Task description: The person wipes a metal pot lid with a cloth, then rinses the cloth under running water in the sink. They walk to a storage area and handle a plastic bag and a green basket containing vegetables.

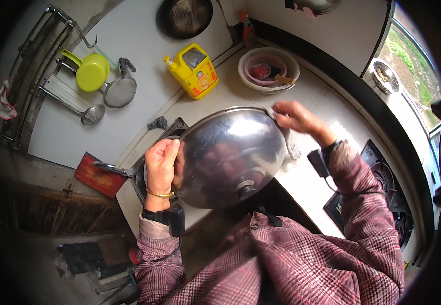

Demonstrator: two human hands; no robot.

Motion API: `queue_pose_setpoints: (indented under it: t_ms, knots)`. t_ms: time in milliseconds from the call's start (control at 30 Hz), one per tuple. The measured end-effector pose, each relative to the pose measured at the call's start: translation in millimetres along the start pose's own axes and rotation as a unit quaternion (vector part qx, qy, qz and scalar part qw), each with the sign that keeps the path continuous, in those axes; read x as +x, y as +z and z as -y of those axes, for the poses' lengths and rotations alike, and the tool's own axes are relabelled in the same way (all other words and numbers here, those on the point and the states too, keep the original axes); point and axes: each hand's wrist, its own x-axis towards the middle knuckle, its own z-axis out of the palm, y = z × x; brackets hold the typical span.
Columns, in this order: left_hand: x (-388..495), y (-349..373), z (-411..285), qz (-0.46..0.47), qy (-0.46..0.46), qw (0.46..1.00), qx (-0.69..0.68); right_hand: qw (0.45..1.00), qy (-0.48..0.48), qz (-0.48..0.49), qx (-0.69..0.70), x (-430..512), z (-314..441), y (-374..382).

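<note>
A large domed metal pot lid with a black knob is held up in front of me, tilted so its outer face shows. My left hand grips its left rim, the thumb on the outside. At the upper right rim, my right hand presses a pale cloth against the edge; part of the cloth hangs down behind the lid. Beneath the lid's left side, partly hidden, sits a sink holding a pan whose handle sticks out to the left.
A yellow pump jug and nested basins stand on the counter behind the lid. A gas stove is at the right. Strainers and a green ladle hang at the left, above a red board.
</note>
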Motion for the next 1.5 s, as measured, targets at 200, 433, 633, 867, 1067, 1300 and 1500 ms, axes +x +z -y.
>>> queue_pose_setpoints:
  t_ms: [200, 433, 633, 867, 1067, 1300, 1500]
  knots:
    - [6.7, -13.5, -9.7, 0.136, -0.032, 0.99, -0.015, 0.984, 0.079, -0.064, 0.146, -23.6, 5.4, 22.1]
    - [26.8, 59.5, -42.1, 0.243, 0.076, 0.943, 0.214, 0.931, -0.319, 0.006, -0.18, 15.0, 98.8, 16.4]
    - [21.4, 82.0, -37.7, 0.03, 0.117, 0.982, 0.143, 0.923, -0.25, 0.018, -0.292, 32.5, 122.2, -8.6]
    - [24.9, 51.7, -47.2, -0.089, 0.141, 0.984, -0.059, 0.958, -0.199, -0.019, -0.207, 38.0, 87.3, -59.7]
    - [1.5, 3.0, -17.4, -0.127, 0.052, 0.99, -0.009, 0.998, 0.051, 0.01, 0.025, 15.4, 25.0, -43.8]
    - [12.1, 7.6, -55.8, 0.147, 0.001, 0.979, 0.141, 0.978, -0.201, 0.046, -0.039, 35.3, 92.6, -15.9]
    - [15.9, 61.8, -52.7, 0.041, 0.086, 0.974, 0.204, 0.947, -0.245, 0.05, -0.2, 49.8, 137.6, -6.1]
